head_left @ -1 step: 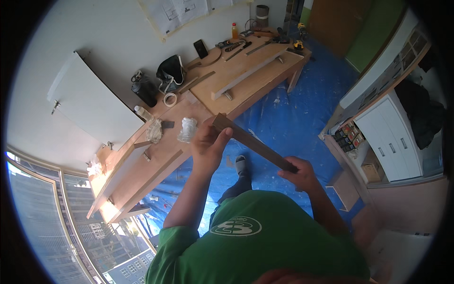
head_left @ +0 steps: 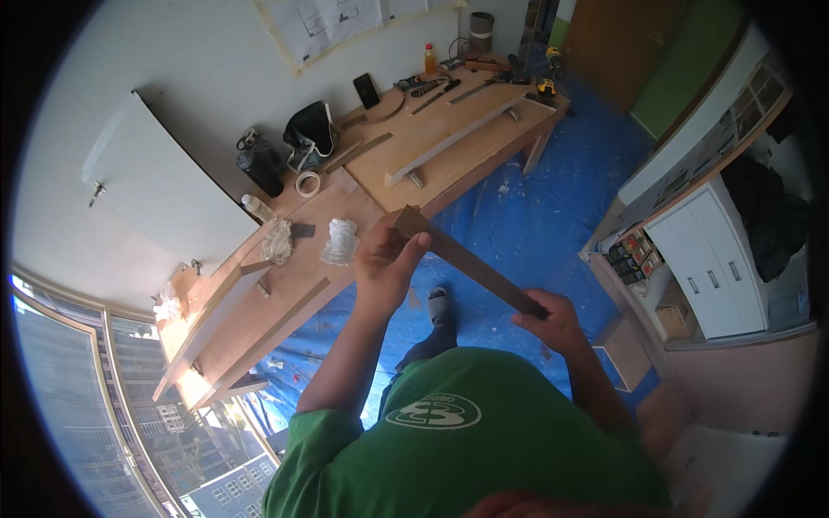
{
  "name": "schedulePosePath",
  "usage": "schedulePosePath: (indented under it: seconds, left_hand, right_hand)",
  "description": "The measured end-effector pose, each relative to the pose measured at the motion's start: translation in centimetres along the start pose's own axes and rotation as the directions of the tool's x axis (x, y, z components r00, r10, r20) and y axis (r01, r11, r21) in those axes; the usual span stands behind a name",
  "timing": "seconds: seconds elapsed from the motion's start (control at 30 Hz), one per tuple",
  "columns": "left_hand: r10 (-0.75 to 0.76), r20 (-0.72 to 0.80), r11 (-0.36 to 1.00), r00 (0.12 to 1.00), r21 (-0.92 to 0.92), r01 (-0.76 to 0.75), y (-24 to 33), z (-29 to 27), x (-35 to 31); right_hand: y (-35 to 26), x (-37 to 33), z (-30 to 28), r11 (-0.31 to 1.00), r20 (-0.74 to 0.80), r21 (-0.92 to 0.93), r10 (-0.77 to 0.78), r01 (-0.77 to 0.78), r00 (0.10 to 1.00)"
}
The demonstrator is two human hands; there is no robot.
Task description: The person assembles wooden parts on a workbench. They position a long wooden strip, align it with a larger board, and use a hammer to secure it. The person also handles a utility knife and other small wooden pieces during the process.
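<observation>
A straight brown wooden strip [head_left: 479, 269] is held out in front of my body, above the floor and clear of the workbench. Around its far left end my left hand [head_left: 384, 263] is closed, the thumb lying along the wood. My right hand [head_left: 553, 321] grips the near right end between thumb and fingers. Some fingers of both hands are hidden behind the strip. Beside my left hand, a clear crumpled plastic bag [head_left: 340, 242] lies on the wooden workbench [head_left: 345, 197].
Along the wall stand a dark bottle [head_left: 259, 173], a black bag [head_left: 311, 136] and a phone [head_left: 366, 90]. A long wooden piece [head_left: 453, 142] rests on the bench's right part. Blue sheeting [head_left: 518, 224] covers the floor. At right is a white cabinet [head_left: 712, 268].
The wooden strip and both my hands have shifted slightly to the right in the picture. The grip on it is the same.
</observation>
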State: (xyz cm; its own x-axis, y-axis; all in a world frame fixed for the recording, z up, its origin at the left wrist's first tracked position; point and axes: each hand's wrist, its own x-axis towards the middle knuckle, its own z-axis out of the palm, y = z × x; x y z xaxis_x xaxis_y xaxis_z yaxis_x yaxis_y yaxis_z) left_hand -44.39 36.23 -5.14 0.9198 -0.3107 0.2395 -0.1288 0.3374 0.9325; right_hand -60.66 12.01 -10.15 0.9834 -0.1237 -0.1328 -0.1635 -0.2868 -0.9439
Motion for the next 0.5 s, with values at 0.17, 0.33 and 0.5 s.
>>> schedulePosePath:
  seconds: [0.17, 0.33, 0.5]
  left_hand:
    - [-0.154, 0.068, 0.979, 0.986, -0.121, 0.161, -6.7, -0.3, 10.8]
    - [-0.186, 0.115, 0.968, 0.976, -0.147, 0.202, -10.3, -0.1, 19.1]
    - [-0.179, 0.009, 0.983, 0.984, -0.037, 0.179, -12.8, 0.0, 25.1]
  right_hand:
    - [-1.5, 7.6, -4.6, 0.995, -0.095, -0.095, 0.026, -0.035, 0.995]
    - [-2.7, 14.2, -7.6, 0.985, -0.157, -0.111, 0.114, -0.132, 0.981]
    - [-3.7, 20.2, -10.2, 0.956, -0.15, -0.26, 0.098, -0.135, 0.984]
